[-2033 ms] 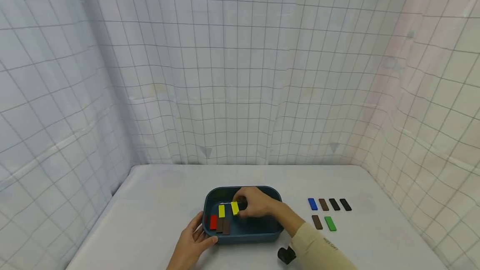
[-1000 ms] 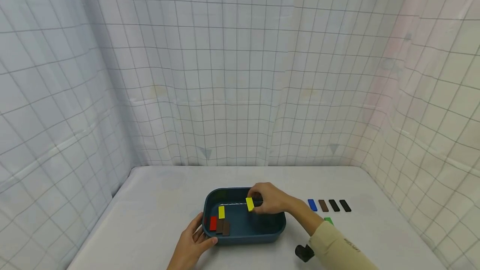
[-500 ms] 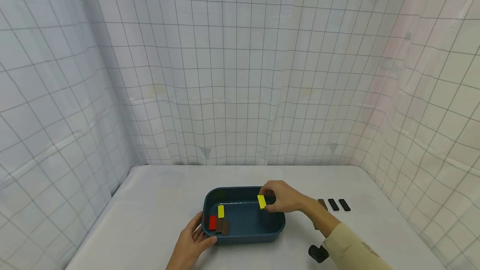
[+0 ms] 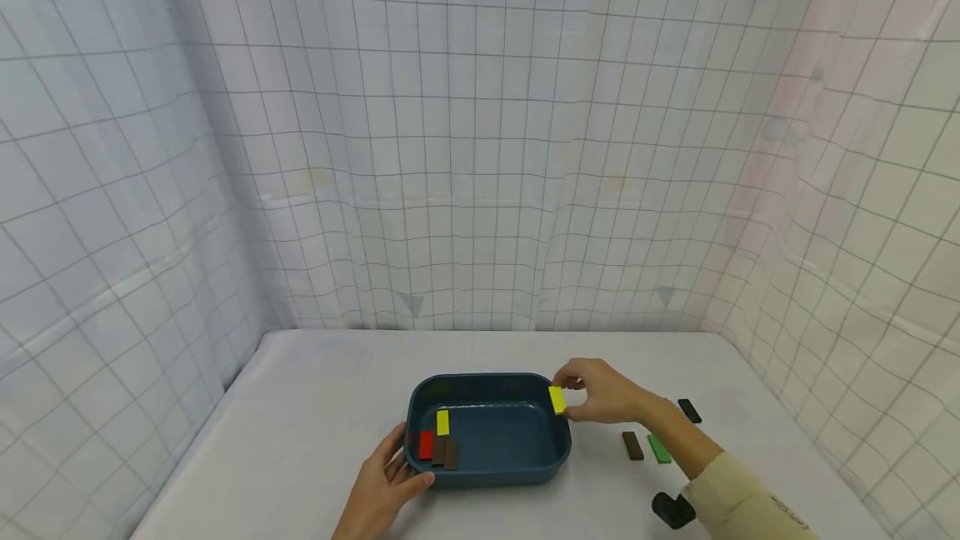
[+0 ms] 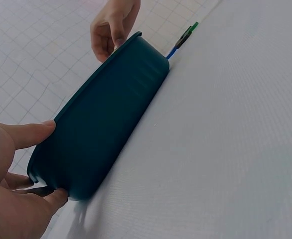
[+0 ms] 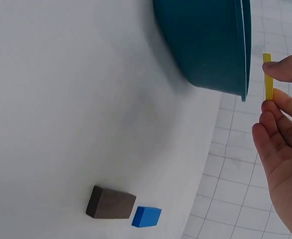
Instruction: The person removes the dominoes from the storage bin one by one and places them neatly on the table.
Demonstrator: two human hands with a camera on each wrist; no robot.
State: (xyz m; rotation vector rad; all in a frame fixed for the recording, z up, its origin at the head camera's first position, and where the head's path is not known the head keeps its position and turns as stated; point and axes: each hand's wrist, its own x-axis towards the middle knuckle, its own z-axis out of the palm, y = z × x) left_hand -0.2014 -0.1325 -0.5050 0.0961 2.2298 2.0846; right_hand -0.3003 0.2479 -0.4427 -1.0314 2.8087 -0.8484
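A dark teal plastic tub (image 4: 495, 477) sits mid-table. My left hand (image 4: 378, 482) grips its near left corner, thumb at the front and fingers along the left side. Over the tub's right rim, my right hand (image 4: 606, 392) pinches a flat yellow block (image 4: 557, 400) between thumb and fingers; the right wrist view shows this block (image 6: 268, 77) edge-on. Inside the tub's left part lie another yellow block (image 4: 443, 422), a red block (image 4: 426, 444) and two dark brown blocks (image 4: 451, 454) close together.
Right of the tub lie a brown block (image 4: 633, 446), a green block (image 4: 659, 448) and a black block (image 4: 690, 411). The right forearm hides others; a blue block (image 6: 147, 217) shows in the right wrist view. Gridded white curtains (image 4: 480, 190) surround the white table.
My right hand has lifted the yellow block from the tub's left part and carried it rightwards to the right rim. The left hand and tub stay nearly still.
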